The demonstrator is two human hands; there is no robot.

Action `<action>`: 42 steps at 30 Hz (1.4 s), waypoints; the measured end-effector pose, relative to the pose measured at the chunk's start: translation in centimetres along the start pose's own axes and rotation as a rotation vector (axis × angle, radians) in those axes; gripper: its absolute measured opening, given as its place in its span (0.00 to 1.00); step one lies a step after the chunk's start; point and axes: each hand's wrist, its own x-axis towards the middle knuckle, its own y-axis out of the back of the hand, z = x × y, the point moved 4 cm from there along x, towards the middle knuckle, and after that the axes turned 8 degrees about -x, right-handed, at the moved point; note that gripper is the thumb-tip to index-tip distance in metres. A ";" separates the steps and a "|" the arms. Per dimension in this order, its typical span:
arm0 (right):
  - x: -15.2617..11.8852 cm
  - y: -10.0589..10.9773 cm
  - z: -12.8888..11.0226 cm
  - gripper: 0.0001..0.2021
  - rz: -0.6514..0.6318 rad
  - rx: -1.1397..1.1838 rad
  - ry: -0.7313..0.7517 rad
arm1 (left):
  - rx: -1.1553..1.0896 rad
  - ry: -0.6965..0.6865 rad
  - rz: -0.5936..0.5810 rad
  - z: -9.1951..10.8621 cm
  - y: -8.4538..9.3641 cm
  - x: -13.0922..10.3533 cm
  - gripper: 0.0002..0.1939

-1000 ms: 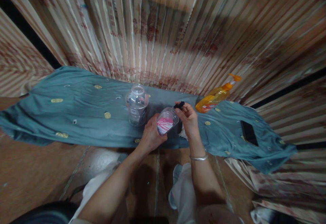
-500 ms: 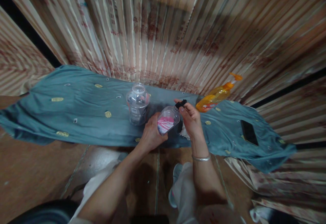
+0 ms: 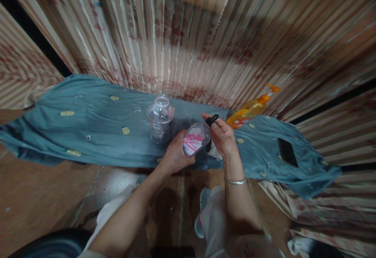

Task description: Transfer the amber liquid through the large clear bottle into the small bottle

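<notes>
A clear plastic bottle (image 3: pixel 196 139) with a pink and white label is held tilted above the cloth, its neck leaning to the right. My left hand (image 3: pixel 178 152) is wrapped round its lower body. At the neck, my right hand (image 3: pixel 223 134) grips the black pump top (image 3: pixel 212 120) between thumb and fingers. Whether the top is loose from the neck I cannot tell. Left of the hands stands an uncapped clear plastic jar (image 3: pixel 160 121). Partly hidden behind the right wrist lies a crumpled white tissue or cloth (image 3: pixel 215 152).
A green-blue patterned cloth (image 3: pixel 100 132) covers the long table. An orange pump bottle of yellow liquid (image 3: pixel 249 112) stands behind my right hand. A dark phone (image 3: pixel 288 152) lies at the right. Pleated curtains (image 3: pixel 182 54) hang close behind the table.
Both hands stay on the bottle. The bottle and my right hand have shifted slightly to the right, and the label faces the camera a little more.
</notes>
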 end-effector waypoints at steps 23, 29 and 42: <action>1.2 1.8 7.2 0.20 -0.102 -0.217 -0.132 | -0.202 0.020 0.154 0.2 4.3 -1.1 0.41; 0.3 0.6 9.9 0.19 -0.257 -0.390 -0.138 | -0.167 -0.022 0.187 -0.3 4.6 -1.3 0.38; -1.0 0.5 11.1 0.15 -0.340 -0.792 -0.047 | -0.107 -0.023 0.165 -0.4 5.1 -1.4 0.43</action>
